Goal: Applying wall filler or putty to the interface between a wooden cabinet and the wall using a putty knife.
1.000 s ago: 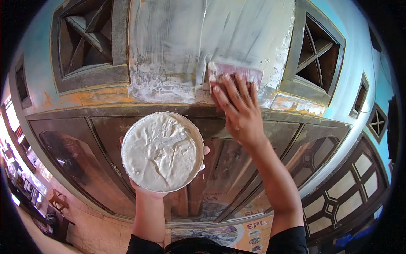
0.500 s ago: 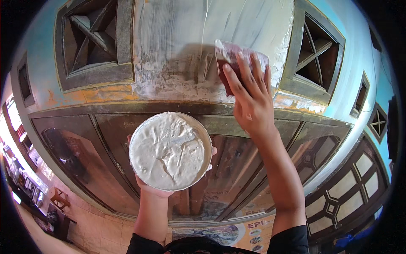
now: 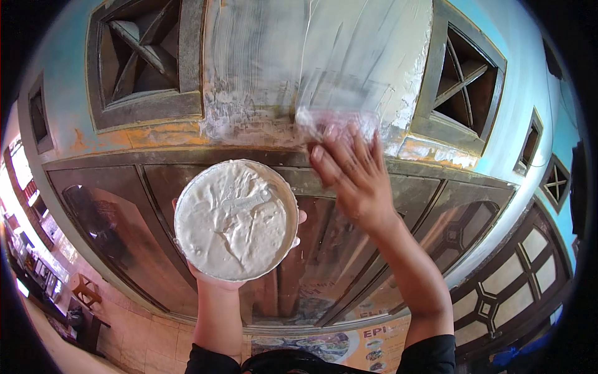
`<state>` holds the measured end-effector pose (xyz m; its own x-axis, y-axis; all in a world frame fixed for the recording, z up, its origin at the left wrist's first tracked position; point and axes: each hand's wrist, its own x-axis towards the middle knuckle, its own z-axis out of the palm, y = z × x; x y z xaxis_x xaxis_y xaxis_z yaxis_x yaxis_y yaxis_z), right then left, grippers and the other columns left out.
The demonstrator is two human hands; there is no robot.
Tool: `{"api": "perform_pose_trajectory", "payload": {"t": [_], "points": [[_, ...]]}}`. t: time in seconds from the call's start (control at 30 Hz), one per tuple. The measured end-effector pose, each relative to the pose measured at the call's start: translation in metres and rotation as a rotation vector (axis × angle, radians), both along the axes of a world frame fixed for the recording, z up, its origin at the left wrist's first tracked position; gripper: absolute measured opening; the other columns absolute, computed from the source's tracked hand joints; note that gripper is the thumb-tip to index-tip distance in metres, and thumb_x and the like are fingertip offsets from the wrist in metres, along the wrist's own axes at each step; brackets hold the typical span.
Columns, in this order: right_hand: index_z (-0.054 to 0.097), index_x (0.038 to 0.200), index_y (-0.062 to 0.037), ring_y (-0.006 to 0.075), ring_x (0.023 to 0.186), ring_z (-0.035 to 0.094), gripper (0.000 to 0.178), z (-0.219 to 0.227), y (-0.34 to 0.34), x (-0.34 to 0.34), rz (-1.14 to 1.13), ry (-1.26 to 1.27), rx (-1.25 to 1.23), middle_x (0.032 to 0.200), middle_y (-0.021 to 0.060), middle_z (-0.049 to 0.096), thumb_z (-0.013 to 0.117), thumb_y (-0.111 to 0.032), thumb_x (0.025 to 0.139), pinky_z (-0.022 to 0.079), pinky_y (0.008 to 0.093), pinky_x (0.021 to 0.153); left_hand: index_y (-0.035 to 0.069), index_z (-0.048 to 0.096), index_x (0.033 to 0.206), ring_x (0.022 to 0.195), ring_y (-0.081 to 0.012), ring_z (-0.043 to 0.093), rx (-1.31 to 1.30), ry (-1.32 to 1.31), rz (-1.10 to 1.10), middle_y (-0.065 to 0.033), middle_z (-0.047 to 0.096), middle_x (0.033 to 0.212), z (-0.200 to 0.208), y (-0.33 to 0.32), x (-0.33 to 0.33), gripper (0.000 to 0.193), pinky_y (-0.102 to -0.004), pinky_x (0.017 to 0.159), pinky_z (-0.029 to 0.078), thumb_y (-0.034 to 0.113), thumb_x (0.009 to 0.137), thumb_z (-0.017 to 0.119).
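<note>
**Scraper down again at the panel's lower edge**

Red scraper (image 3: 349,118), motion-blurred, is low on the wall panel (image 3: 268,56), just above the door frame (image 3: 156,156); lower than half a second ago, so probably another pass over the patchy area. Broad edge points up; long axis crosswise, nearly level. Right hand (image 3: 358,177) grips it, fingers spread over its face, thumb unclear. Left hand (image 3: 215,280) cups the tub (image 3: 293,215) of pale paste (image 3: 237,218), below and left.

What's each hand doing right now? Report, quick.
Left hand: holding a round tub of off-white paste, fingers around its far side.
Right hand: holding a flat reddish spreader, blurred, up at the wall.
</note>
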<state>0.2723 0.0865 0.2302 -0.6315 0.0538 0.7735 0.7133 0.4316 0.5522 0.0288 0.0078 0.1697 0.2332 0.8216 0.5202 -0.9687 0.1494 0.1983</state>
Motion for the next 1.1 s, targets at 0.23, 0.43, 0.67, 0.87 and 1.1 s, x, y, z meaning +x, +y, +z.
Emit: {"api": "perform_pose_trajectory", "payload": {"t": [0.23,0.43,0.67,0.87,1.1], "points": [[0.051,0.149,-0.0186,0.0360,0.149,0.036,0.068,0.040,0.021,-0.024,-0.042,0.099,-0.063,0.160,0.0088,0.041,0.063,-0.007,0.083,0.030,0.0563,0.121,0.018,0.030,0.161,0.147,-0.0457,0.035,0.368,0.201,-0.002,-0.0170,0.033,0.164,-0.005,0.001,-0.016,0.093,-0.0723,0.115,0.029,0.076,0.091,0.051],[0.052,0.150,-0.0202,0.0331,0.151,0.035,0.061,-0.052,0.017,-0.015,-0.044,-0.092,-0.195,0.161,0.0059,0.042,0.060,-0.017,0.090,0.028,0.0565,0.122,0.015,0.029,0.161,0.144,-0.0539,0.033,0.213,0.128,0.005,-0.0220,0.032,0.162,-0.007,-0.006,-0.021,0.094,-0.0752,0.110,0.034,0.075,0.091,0.051],[0.057,0.145,-0.0160,0.0351,0.144,0.046,0.060,0.022,0.005,-0.012,0.123,0.075,0.079,0.153,0.0087,0.053,0.064,-0.006,0.086,0.028,0.0597,0.120,0.011,0.028,0.161,0.141,-0.0636,0.030,0.005,0.054,-0.008,-0.0281,0.032,0.160,-0.006,-0.010,-0.024,0.096,-0.0788,0.103,0.040,0.073,0.092,0.052],[0.054,0.148,-0.0159,0.0340,0.148,0.040,0.073,0.043,0.021,-0.014,-0.052,0.095,0.012,0.159,0.0059,0.045,0.061,-0.002,0.077,0.028,0.0562,0.122,0.014,0.030,0.161,0.146,-0.0478,0.035,-0.003,0.112,0.080,-0.0191,0.034,0.163,-0.007,-0.004,-0.008,0.090,-0.0692,0.117,0.031,0.075,0.095,0.041],[0.052,0.149,-0.0159,0.0307,0.149,0.039,0.067,-0.044,0.008,-0.005,-0.036,-0.085,-0.176,0.159,0.0041,0.046,0.058,-0.008,0.083,0.026,0.0547,0.123,0.013,0.029,0.161,0.146,-0.0514,0.033,0.013,0.087,0.096,-0.0203,0.033,0.163,-0.006,-0.005,-0.019,0.091,-0.0708,0.116,0.030,0.074,0.095,0.043]]}}
